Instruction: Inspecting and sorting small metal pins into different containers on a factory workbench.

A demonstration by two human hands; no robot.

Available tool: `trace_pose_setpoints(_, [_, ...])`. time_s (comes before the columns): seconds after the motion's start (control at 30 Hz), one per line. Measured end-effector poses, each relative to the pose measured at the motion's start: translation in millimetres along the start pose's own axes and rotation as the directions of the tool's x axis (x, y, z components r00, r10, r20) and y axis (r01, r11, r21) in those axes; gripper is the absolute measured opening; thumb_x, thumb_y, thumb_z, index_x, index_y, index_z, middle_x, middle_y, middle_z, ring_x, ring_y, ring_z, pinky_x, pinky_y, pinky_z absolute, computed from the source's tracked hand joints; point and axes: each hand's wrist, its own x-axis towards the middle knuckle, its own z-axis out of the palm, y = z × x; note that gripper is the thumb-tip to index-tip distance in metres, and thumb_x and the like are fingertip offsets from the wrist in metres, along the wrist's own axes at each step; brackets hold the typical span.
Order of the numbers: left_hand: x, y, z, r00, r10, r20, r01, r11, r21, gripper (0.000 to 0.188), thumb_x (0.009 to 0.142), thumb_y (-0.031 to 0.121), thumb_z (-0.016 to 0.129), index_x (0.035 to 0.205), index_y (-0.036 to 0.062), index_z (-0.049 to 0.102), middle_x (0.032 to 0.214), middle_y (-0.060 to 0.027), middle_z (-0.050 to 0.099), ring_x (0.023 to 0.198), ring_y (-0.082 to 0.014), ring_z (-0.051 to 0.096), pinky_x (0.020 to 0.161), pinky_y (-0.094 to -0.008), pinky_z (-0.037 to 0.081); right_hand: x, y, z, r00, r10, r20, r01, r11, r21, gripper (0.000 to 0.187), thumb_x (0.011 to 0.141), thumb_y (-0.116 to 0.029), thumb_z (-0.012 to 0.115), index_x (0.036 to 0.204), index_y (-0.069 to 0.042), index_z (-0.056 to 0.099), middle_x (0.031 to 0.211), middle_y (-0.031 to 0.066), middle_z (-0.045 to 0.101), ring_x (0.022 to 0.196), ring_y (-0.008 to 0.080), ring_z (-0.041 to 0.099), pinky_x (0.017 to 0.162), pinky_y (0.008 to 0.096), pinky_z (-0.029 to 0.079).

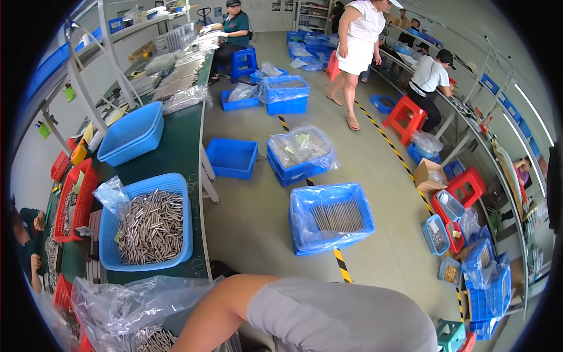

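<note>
Neither of my hands shows. One bare forearm (213,317), below a grey short sleeve (334,314), reaches down past the lower edge. I cannot tell which arm it is. Beside it, a clear plastic bag (135,299) lies crumpled, with silvery metal pins (153,340) partly showing at the bottom edge. Beyond the bag, a light-blue basket (186,217) on the green-topped bench holds a heap of metal pins (151,226). A small clear bag (111,196) rests on this basket's far left corner.
Stacked light-blue baskets (132,132) and a red basket (88,199) stand on the bench (193,149). Blue bins (331,240) of bagged metal parts sit on the floor. A person in white (359,35) is in the aisle; another person's hand (36,261) shows at far left.
</note>
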Motion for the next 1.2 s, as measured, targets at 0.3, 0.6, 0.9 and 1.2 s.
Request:
trace_pose_setpoints(0.3, [9,-19,-2,0.976,0.148,-0.160,-0.134,0.986,0.094,0.006,0.084,0.008,0.056,0.087,0.0107,0.060,0.078,-0.0099,0.061,0.067,-0.0205,0.056,0.066,-0.0317,0.046,19,-2,-39,0.699,0.679,0.225,-0.353,0.054,0.934,0.019,0.081,-0.017,0.054,0.068,-0.004,0.056,0.065,0.0167,0.058,0.059,0.0342,0.057,0.053,0.0432,0.042])
trace_pose_setpoints(0.6, [9,-18,3,0.990,0.132,-0.055,-0.126,0.987,0.101,0.009,0.084,0.007,0.056,0.091,0.0089,0.062,0.087,-0.0100,0.061,0.076,-0.0201,0.055,0.069,-0.0319,0.045,20,-13,-62,0.929,0.366,-0.051,-0.356,0.923,0.146,0.035,0.092,-0.031,0.051,0.095,0.002,0.065,0.084,0.0177,0.065,0.076,0.0357,0.060,0.065,0.0451,0.048])
trace_pose_setpoints(0.9, [6,-20,46,0.968,0.158,-0.195,-0.119,0.973,0.196,0.008,0.084,0.008,0.057,0.092,0.0090,0.060,0.100,-0.0068,0.060,0.084,-0.0181,0.055,0.068,-0.0278,0.042,23,-43,-92,0.841,0.538,-0.054,-0.534,0.843,0.070,0.040,0.081,-0.038,0.060,0.069,0.000,0.063,0.067,0.0229,0.061,0.067,0.0391,0.060,0.056,0.0438,0.045])
trace_pose_setpoints(1.2, [6,-17,11,0.979,0.099,-0.177,-0.074,0.987,0.140,0.008,0.084,0.008,0.057,0.091,0.0073,0.060,0.098,-0.0076,0.059,0.081,-0.0180,0.054,0.066,-0.0289,0.042,27,-42,-76,0.791,0.610,-0.040,-0.583,0.773,0.249,0.017,0.078,-0.023,0.057,0.070,-0.009,0.062,0.065,0.0117,0.062,0.063,0.0306,0.059,0.058,0.0412,0.044])
